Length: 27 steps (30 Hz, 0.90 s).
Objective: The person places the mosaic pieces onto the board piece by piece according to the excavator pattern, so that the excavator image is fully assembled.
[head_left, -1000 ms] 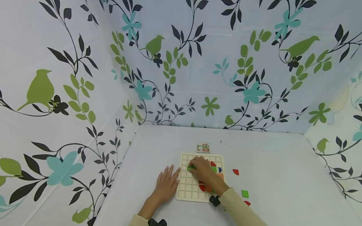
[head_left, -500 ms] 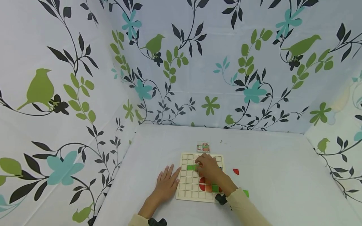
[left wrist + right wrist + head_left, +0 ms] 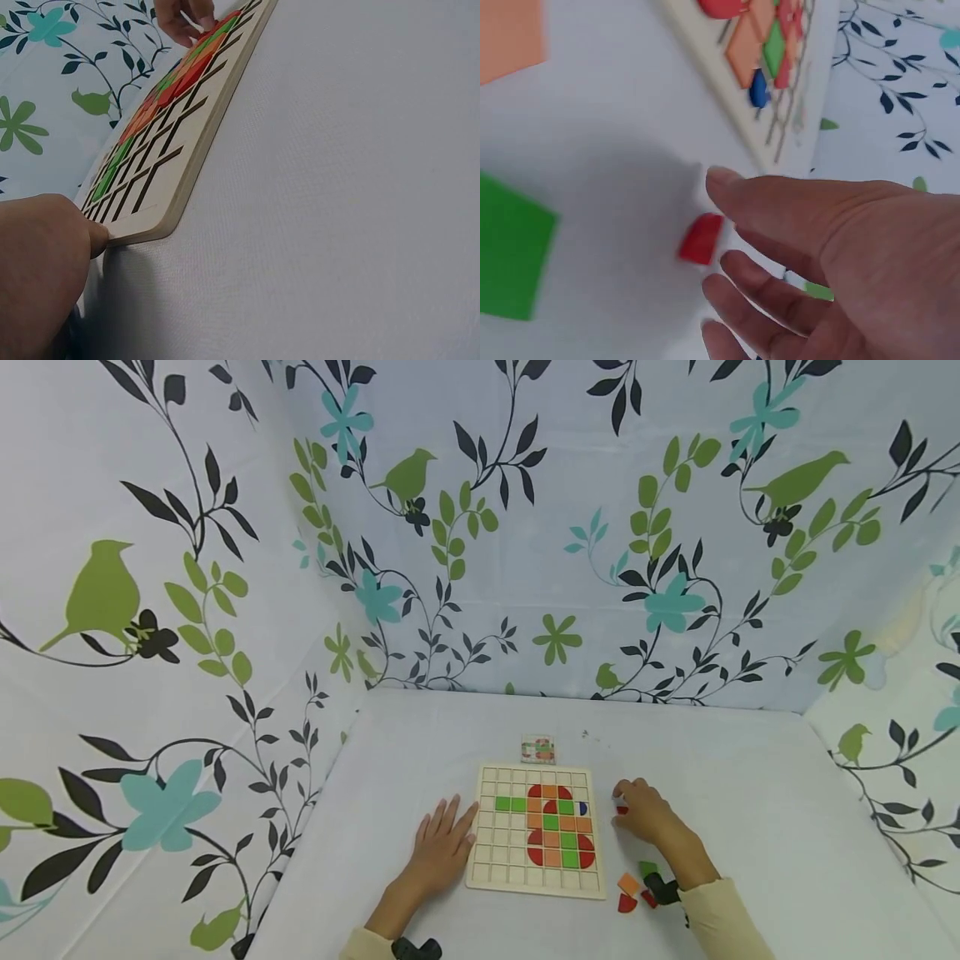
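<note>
A wooden grid board (image 3: 498,860) lies on the table with red, orange, green and blue tiles in its cells. Two green tiles (image 3: 512,804) sit side by side toward its upper left. My left hand (image 3: 442,847) lies flat on the table with its fingertips at the board's left edge; the left wrist view shows the thumb side by the board's corner. To the board's right, my right hand (image 3: 647,814) hovers low over a red quarter-round tile (image 3: 702,238). Thumb and loosely bent fingers (image 3: 759,206) stand around that tile with a gap between them.
Nearer the right forearm lie a green square tile (image 3: 647,867), an orange square tile (image 3: 628,884) and red quarter-round tiles (image 3: 627,903). Behind the board is a small pattern card (image 3: 537,749). Patterned cloth (image 3: 555,685) rises at the back.
My right hand has left the green tile on the board, beside another green one, and moved right to the red tile on the table. The left hand has stayed in place.
</note>
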Available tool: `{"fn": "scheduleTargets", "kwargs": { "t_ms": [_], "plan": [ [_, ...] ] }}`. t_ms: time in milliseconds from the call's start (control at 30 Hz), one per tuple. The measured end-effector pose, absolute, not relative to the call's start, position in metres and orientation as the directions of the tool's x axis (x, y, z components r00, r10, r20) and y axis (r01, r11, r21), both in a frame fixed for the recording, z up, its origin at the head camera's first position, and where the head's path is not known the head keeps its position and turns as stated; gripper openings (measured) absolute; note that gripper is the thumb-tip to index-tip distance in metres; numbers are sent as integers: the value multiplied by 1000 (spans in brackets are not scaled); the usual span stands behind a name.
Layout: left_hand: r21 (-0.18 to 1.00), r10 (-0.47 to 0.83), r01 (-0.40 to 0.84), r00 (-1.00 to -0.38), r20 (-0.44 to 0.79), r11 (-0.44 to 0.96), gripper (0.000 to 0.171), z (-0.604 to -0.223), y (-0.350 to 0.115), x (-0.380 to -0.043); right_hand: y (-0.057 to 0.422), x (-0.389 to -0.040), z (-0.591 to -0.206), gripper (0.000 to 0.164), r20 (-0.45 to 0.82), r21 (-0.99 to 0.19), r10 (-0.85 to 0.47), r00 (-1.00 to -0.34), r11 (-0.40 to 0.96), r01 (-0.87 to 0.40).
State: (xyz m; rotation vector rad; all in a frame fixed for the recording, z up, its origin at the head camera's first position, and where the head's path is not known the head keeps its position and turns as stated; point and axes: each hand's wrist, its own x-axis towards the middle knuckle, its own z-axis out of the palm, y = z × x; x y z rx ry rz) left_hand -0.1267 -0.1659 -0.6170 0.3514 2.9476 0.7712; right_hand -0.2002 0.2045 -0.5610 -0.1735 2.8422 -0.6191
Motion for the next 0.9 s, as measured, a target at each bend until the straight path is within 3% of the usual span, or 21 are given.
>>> {"fn": "scheduleTargets", "kwargs": {
  "t_ms": [200,400,667,900],
  "plan": [
    [504,234,189,-972,-27,843,53,-621,-166,-127,215,-200,-581,17,-177,-480,-160,-971,875,-57],
    [494,234,193,-972,-21,847,53,-619,-166,-127,221,-200,-582,30,-187,-522,-134,-973,853,-17],
    [500,236,194,-972,-20,844,52,-618,-168,-127,232,-201,-581,29,-222,-570,-185,-957,821,-27],
    [497,233,194,-972,-18,846,53,-619,-168,-126,230,-201,-594,28,-120,-585,-197,-973,806,-91]
  ]
}}
